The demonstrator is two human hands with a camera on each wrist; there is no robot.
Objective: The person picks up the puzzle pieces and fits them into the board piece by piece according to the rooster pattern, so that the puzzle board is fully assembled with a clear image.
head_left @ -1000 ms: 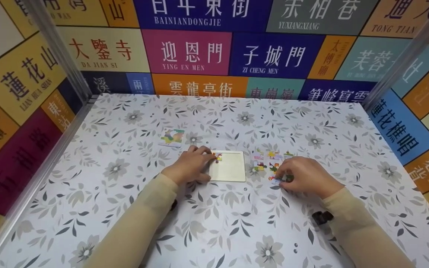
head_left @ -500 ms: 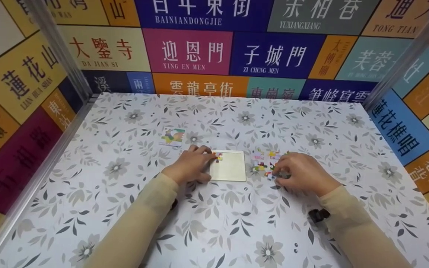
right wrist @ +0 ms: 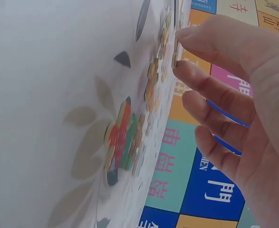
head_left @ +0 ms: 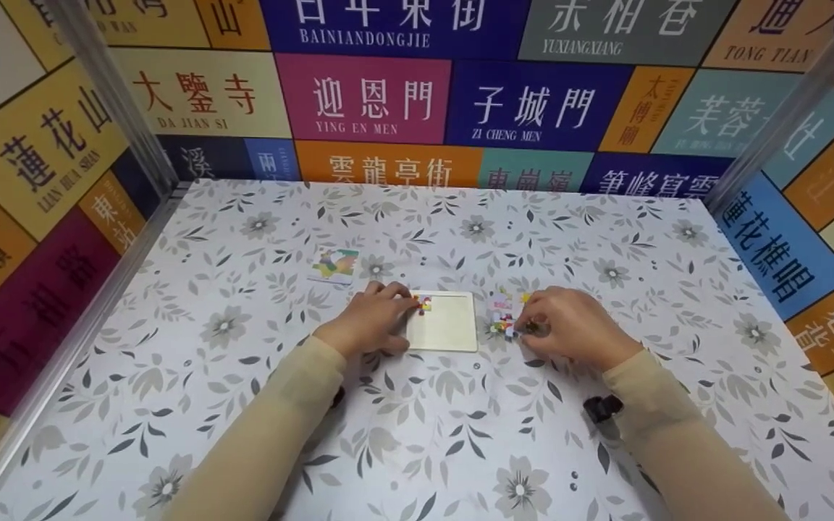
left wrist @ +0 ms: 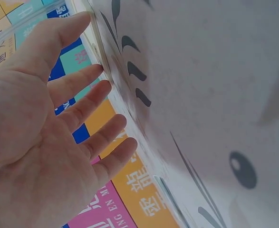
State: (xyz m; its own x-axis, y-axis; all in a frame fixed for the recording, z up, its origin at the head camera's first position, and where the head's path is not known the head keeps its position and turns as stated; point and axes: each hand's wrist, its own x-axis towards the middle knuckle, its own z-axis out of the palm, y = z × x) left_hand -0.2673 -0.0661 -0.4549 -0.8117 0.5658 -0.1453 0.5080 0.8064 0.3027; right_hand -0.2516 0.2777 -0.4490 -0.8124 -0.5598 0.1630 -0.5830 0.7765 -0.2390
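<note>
A shallow cream puzzle tray [head_left: 453,325] lies mid-table, with a colourful jigsaw piece [head_left: 425,304] in its upper left corner. My left hand [head_left: 370,318] rests at the tray's left edge, its fingers spread and only loosely bent; the left wrist view shows the thumb and fingertips by the rim. To the right of the tray my right hand [head_left: 569,329] pinches a thin jigsaw piece [right wrist: 175,51] between thumb and index finger. Beside and partly beneath that hand are several loose jigsaw pieces [head_left: 502,300], some hidden by it. In the right wrist view, pieces [right wrist: 122,137] lie flat on the tabletop.
A small picture card [head_left: 334,266] lies behind and left of the tray. The white table [head_left: 518,449] has a grey flower and leaf pattern. Clear edge strips and panels with large lettering [head_left: 366,101] enclose it at the back and sides.
My right hand has moved left toward the tray with the jigsaw piece, over the loose pieces. The left hand and tray have stayed in place.
</note>
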